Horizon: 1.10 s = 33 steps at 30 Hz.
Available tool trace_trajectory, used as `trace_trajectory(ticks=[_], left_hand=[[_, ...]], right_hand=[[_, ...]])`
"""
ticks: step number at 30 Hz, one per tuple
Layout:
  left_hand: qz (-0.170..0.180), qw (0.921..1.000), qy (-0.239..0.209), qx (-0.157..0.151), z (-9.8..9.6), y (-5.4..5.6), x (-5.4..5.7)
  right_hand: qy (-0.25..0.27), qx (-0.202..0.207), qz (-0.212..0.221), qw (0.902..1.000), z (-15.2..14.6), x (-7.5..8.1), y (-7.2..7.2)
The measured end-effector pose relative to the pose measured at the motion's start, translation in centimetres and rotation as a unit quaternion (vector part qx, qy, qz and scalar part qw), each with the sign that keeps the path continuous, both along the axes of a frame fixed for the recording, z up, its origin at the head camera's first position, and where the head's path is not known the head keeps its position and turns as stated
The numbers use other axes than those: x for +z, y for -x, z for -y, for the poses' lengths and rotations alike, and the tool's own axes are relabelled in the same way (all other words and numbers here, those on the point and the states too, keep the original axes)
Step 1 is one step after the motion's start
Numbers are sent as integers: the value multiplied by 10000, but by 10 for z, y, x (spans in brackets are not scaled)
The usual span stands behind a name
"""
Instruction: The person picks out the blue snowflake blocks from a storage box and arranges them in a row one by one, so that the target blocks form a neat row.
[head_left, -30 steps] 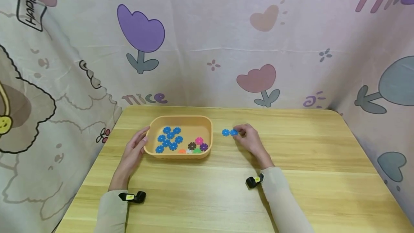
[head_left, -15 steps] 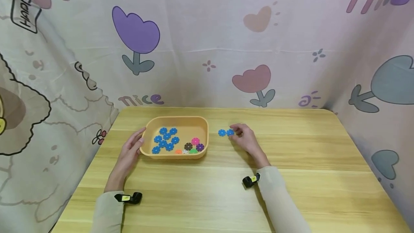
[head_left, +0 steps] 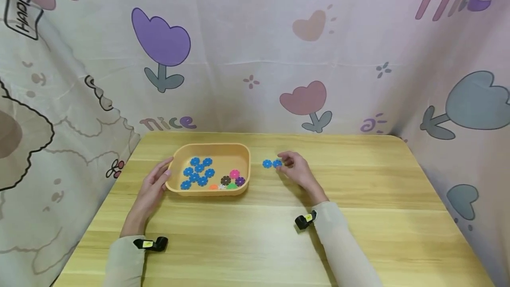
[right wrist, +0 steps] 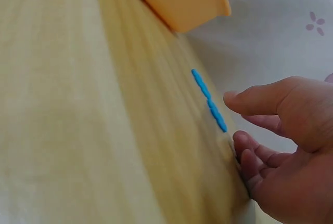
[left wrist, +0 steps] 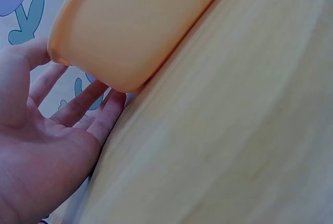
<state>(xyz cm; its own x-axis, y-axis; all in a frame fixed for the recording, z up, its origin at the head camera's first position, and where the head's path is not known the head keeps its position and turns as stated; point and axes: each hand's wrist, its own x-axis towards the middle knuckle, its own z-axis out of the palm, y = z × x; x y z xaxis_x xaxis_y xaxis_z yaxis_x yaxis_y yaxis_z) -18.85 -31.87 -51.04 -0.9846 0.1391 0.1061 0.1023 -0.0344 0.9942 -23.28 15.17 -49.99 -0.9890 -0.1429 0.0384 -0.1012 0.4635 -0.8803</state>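
Observation:
My left hand (head_left: 152, 186) holds the left end of a yellow plastic basket (head_left: 248, 167), thumb at the rim and fingers against its outer wall. In the left wrist view, those fingers (left wrist: 109, 114) reach the lower corner of the basket. Right of the basket, two blue snowflake discs (head_left: 267, 164) lie side by side in a row on the table. Around the nearer end of this pair is my right hand (head_left: 298, 171). The right wrist view shows its thumb and fingers parted, with the blue discs (right wrist: 209, 102) just beyond the fingertips.
Inside the basket, several blue snowflake discs (head_left: 194, 177) lie at the left. Pink (head_left: 234, 174), brown (head_left: 226, 180), purple (head_left: 240, 181), green, white and orange ones gather at its front right. The wooden table (head_left: 255, 242) ends at a patterned curtain (head_left: 231, 48).
The head view has turned to the right, so everything sits farther left. My right fingers have spread slightly at the blue disc. The left hand keeps its place on the basket.

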Motion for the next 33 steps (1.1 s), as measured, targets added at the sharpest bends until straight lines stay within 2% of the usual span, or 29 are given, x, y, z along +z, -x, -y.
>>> trace_trajectory(ticks=[6, 13, 20, 26, 33], left_hand=[[16, 10000, 91, -17, 2, 1, 4], [29, 9999, 121, 15, -1, 4, 6], [-1, 9998, 153, 108, -1, 2, 3], [69, 9998, 95, 146, -4, 6, 2], [90, 9998, 120, 138, 0, 3, 1]], right_hand=[[263, 15, -81, 9996, 0, 10, -4], [660, 218, -664, 9954, 13, 30, -12], [889, 479, -1078, 9890, 38, 49, -15], [683, 619, -1266, 9877, 60, 55, -14], [544, 1126, -1386, 9824, 93, 57, -13]])
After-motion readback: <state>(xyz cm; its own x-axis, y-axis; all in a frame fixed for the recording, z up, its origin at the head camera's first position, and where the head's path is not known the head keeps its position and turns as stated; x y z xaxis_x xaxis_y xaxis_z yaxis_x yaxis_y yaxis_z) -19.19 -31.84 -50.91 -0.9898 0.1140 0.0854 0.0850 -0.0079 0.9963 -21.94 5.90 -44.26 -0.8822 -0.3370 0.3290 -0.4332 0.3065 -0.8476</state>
